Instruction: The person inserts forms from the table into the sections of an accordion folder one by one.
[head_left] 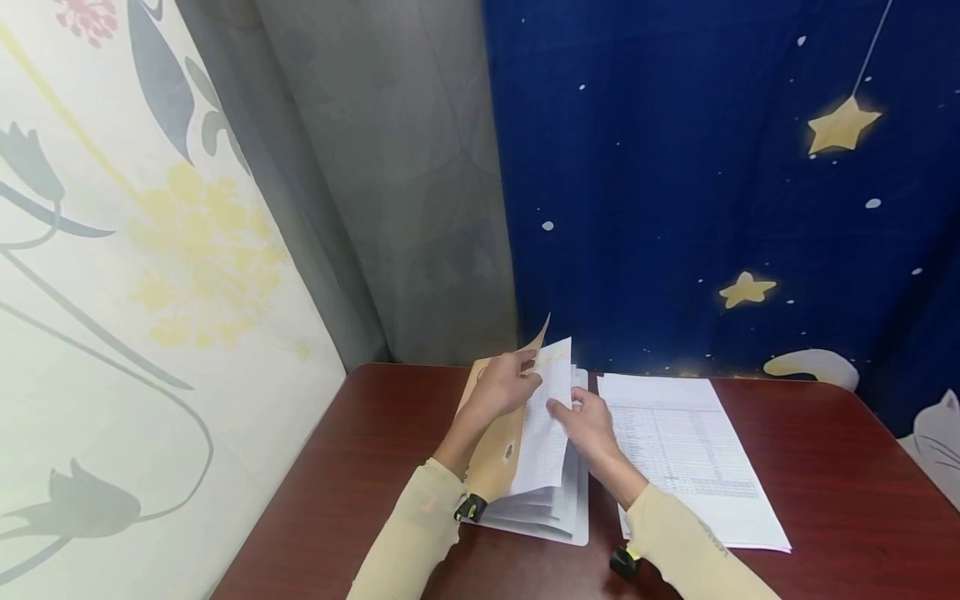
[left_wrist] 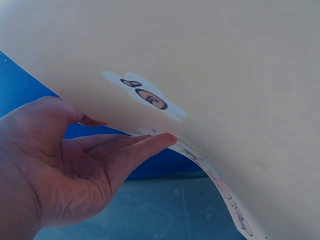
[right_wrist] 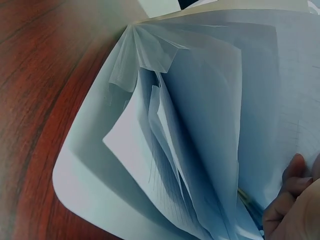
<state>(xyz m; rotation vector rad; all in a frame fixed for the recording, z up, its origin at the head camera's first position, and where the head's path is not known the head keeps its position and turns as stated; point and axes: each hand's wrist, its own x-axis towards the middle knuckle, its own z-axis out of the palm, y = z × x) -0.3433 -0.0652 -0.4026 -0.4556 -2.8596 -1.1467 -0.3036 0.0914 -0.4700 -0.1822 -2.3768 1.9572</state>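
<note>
Two bare hands work close together over an open folder near the far edge of the table. The left hand [head_left: 504, 387] holds the edge of its smooth tan cover [head_left: 498, 450], which bears small printed drawings, with thumb and fingers on either side. Just beside it, the right hand [head_left: 588, 421] pinches the right edge of a white sheet [head_left: 543, 437] of faint print, thumb in front; whether that sheet sits in a pocket I cannot tell. Beneath, translucent plastic sleeves [right_wrist: 210, 100] fan out over a pale back cover [right_wrist: 75, 175] with a rounded corner, some of them holding white papers [right_wrist: 142, 145].

To the right of the folder lies a stack of white pages printed with tables [head_left: 690, 450], slightly askew. Everything rests on a glossy reddish-brown wood-grain table [head_left: 832, 467]. Cream sleeves [head_left: 408, 533] cover both forearms. Behind the table hang a grey curtain [head_left: 405, 208] and a deep blue one with yellow stars [head_left: 843, 127]; to the left rises a white floral-patterned sheet of fabric [head_left: 75, 375].
</note>
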